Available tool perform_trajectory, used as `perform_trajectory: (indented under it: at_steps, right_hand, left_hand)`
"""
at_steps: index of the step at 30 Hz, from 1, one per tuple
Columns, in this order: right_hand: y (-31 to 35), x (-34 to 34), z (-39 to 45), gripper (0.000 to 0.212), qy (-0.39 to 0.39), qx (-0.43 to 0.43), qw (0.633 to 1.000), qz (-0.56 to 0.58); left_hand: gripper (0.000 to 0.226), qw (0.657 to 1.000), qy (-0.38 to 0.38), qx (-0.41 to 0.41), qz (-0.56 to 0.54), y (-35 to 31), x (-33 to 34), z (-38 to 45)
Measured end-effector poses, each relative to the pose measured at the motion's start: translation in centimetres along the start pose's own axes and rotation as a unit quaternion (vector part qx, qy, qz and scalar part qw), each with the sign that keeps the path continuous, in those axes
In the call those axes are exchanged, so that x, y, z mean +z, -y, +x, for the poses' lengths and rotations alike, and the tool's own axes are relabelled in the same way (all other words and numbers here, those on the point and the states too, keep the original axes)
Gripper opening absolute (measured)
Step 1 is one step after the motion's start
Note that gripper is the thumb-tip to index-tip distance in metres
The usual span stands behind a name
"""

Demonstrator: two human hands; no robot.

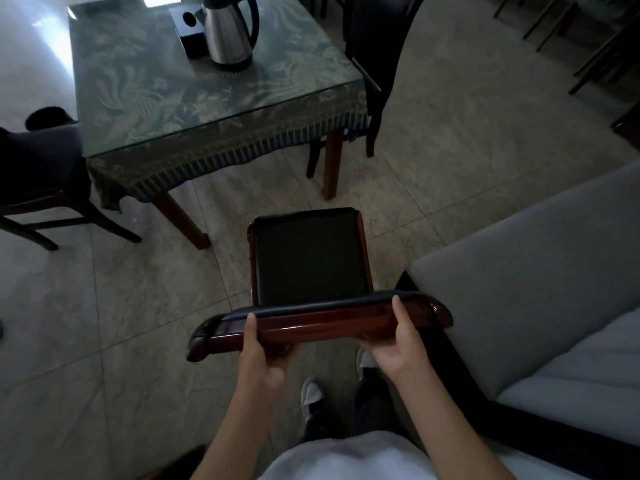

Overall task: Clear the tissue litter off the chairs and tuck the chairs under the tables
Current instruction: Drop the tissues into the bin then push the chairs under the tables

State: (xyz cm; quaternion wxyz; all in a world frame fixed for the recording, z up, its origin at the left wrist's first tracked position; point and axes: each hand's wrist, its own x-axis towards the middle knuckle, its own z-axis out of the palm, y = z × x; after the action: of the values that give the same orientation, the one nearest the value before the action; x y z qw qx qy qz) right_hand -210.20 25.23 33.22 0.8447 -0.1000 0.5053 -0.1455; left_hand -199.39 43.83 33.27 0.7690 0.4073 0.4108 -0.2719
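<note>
I'm standing behind the chair (311, 258), left hand (258, 355) and right hand (398, 348) both gripping its top rail, left hand left of centre, right hand right of centre. Chair seat faces the table (194, 98) ahead, not yet under it; bare floor between. On the table: kettle (230, 29) at the far side, box (188, 26) touching it on its left. Second chair (38, 168) at the table's left edge, third chair (374, 64) at its right edge. Sofa (519, 289) to my right, just beside the chair I'm holding.
</note>
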Motion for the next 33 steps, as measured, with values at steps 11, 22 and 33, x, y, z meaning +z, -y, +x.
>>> perform_trajectory:
  at_steps: [11,22,33]
  right_hand:
    - [-0.3,-0.1,1.4,0.05,-0.079,-0.067,0.994,-0.043]
    - [0.1,-1.0,1.6,0.048,-0.051,-0.072,0.993,-0.077]
    - [3.4,0.0,2.6,0.038,-0.033,-0.06,0.991,-0.119]
  left_hand:
    - [0.047,0.995,-0.055,0.074,-0.033,0.1,0.2,1.2]
    - [0.053,0.991,-0.069,0.112,-0.028,0.0,0.5,0.9]
    - [0.048,0.989,-0.08,0.121,-0.036,1.8,1.3,0.7]
